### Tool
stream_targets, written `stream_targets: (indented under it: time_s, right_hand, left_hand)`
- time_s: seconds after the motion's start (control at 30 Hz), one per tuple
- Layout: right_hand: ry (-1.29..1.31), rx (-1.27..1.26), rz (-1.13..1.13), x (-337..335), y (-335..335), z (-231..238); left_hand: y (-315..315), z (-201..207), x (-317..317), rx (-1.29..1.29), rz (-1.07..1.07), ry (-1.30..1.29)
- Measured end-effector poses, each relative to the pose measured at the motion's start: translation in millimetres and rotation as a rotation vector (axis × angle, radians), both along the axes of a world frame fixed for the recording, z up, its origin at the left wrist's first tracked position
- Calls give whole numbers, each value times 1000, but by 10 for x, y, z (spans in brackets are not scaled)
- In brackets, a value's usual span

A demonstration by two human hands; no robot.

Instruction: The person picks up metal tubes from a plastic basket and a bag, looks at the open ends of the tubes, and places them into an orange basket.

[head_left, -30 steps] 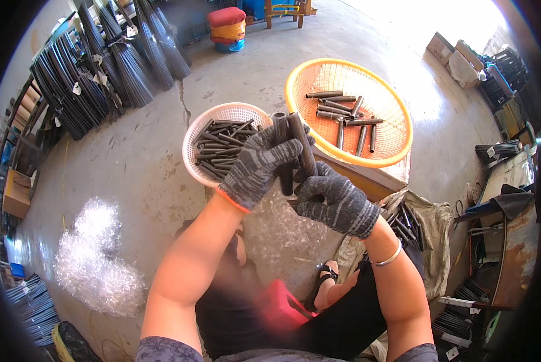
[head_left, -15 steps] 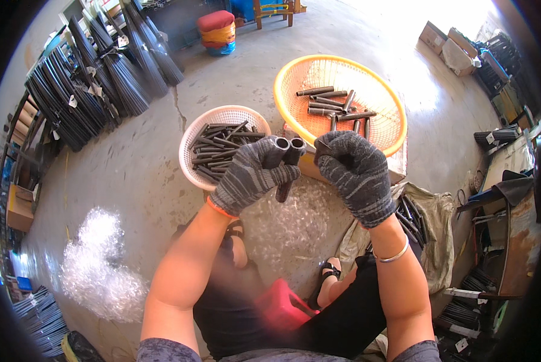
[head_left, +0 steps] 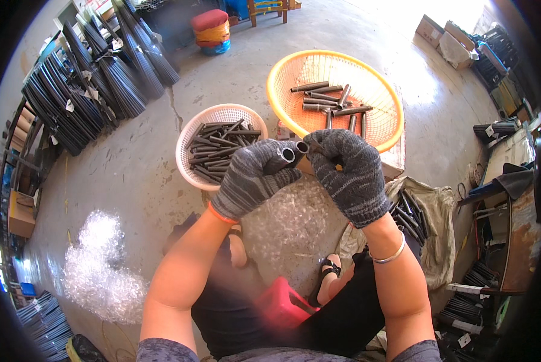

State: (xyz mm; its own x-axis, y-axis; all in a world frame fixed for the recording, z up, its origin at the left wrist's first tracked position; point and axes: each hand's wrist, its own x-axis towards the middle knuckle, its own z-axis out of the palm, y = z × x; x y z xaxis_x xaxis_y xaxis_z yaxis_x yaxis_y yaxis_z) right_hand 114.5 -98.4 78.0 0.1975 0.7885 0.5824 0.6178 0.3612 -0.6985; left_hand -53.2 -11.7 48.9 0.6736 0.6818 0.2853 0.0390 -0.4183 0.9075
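Tubes point(head_left: 278, 161), two of them, sit gripped in the left hand point(head_left: 249, 180) toward one o'clock, and in comes the right hand point(head_left: 352, 175) from three, closer now to their open ends, within reach; whether it pinches anything, I can't tell.

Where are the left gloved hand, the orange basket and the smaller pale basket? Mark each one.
Left gloved hand point(head_left: 246, 180): head view, on the back of the glove.
Orange basket point(head_left: 376, 98): head view, on its bare inner wall, right side.
Smaller pale basket point(head_left: 182, 145): head view, on its left rim.
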Motion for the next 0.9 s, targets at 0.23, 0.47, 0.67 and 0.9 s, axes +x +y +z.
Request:
stream_targets:
  time_s: [0.23,0.47,0.67,0.9]
  right_hand:
    - [33,-5,-99,-66,31,-88]
    - [98,-54,-185,-160,62,-113]
    - [248,-60,-186,-157,132,-274]
    - [5,-71,-111,-36,119,-147]
  left_hand:
    - [15,-11,73,552,92,-11]
    - [27,-49,76,682,148,14]
    - [-19,-5,45,639,154,72]
    - [73,-53,12,406,21,-56]
